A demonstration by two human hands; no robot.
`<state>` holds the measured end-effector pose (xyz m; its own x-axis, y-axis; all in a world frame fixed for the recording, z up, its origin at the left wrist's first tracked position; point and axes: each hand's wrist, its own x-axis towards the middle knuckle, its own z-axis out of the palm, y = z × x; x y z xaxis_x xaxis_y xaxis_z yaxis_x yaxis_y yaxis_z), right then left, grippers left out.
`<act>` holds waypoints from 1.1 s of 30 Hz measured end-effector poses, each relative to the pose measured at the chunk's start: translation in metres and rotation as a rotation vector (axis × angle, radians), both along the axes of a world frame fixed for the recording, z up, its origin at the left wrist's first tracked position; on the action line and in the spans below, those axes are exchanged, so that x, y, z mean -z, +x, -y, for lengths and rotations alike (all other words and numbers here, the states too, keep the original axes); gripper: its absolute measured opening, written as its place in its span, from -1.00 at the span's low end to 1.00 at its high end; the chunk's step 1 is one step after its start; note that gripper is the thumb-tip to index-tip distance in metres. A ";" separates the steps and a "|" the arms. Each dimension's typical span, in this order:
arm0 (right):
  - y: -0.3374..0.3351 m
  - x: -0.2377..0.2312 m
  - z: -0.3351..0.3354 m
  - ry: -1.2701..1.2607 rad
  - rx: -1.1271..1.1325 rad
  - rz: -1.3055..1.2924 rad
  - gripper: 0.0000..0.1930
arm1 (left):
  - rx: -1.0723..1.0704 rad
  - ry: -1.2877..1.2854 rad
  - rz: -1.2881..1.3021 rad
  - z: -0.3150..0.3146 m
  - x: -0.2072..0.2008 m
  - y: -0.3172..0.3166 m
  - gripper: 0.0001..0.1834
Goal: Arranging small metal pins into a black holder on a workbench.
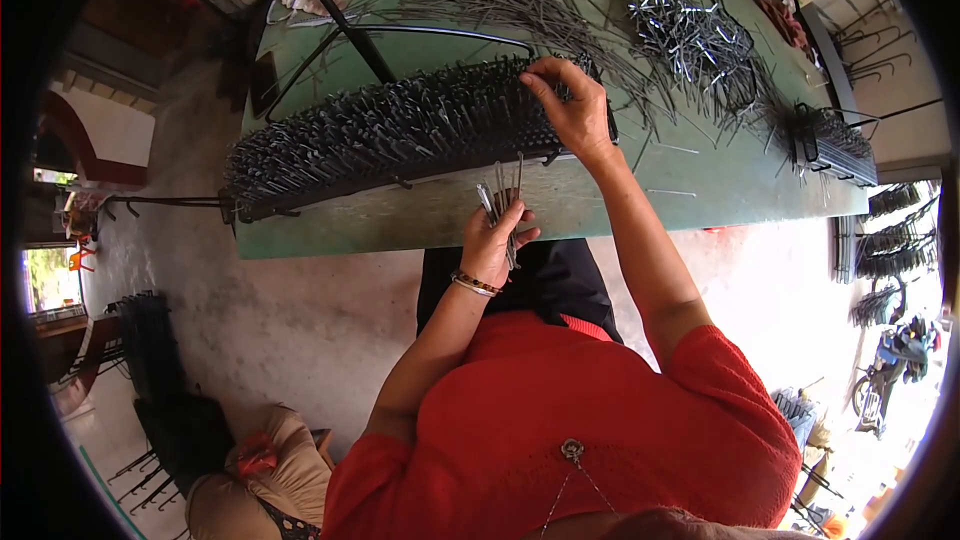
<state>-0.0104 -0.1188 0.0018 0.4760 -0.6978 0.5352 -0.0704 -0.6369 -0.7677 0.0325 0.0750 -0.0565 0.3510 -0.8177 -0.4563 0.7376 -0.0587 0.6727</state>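
Note:
My left hand (490, 245), with bangles at the wrist, is closed round a small bunch of thin metal rods (500, 202) just in front of the table edge. The rods stick up past my fingers, and some ends show below them. My right hand (575, 110) is over the right end of a long black rack (350, 195), thumb and forefinger bent toward each other at its upper edge. Whatever those fingers hold is too small to make out. Dark metal pieces (380, 125) with bent ends fill the rack densely along its length.
The rack lies on a green table (640, 175). Behind it are a loose heap of dark rods (500, 0) and a pile of shiny metal pieces (690, 35). A smaller filled rack (835, 140) is at the right. A black bar (335, 5) slants across the back.

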 end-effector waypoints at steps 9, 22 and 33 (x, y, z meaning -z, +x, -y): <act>0.004 0.003 -0.003 -0.254 0.046 -0.080 -0.86 | -0.001 0.009 0.001 0.000 -0.003 0.000 -0.83; 0.000 0.005 -0.006 -0.358 0.132 -0.069 -0.88 | -0.005 0.017 -0.003 0.000 -0.003 0.000 -0.83; 0.000 0.005 -0.012 -0.465 0.295 -0.111 -0.92 | 0.005 0.007 0.011 0.000 -0.004 -0.002 -0.85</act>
